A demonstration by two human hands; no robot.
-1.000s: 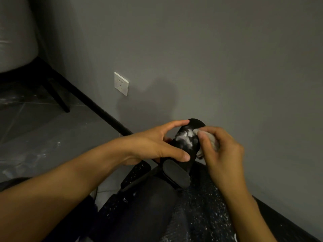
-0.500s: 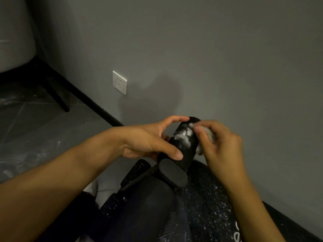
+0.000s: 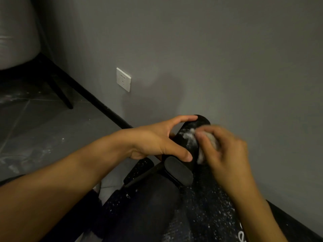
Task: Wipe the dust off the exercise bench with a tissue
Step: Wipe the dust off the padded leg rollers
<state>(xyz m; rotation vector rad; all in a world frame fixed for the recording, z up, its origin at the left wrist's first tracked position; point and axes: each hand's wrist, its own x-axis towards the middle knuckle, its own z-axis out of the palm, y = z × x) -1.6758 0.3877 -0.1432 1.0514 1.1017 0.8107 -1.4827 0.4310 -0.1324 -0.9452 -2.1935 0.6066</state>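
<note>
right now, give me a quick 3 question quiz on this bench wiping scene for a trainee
1. True or false: the left hand grips the black foam roller.
2. Which hand holds the tissue? A. the left hand B. the right hand C. neither
3. Fill in: the white dust shows on the ____.

Key: 1 true; 2 B; 3 roller
</note>
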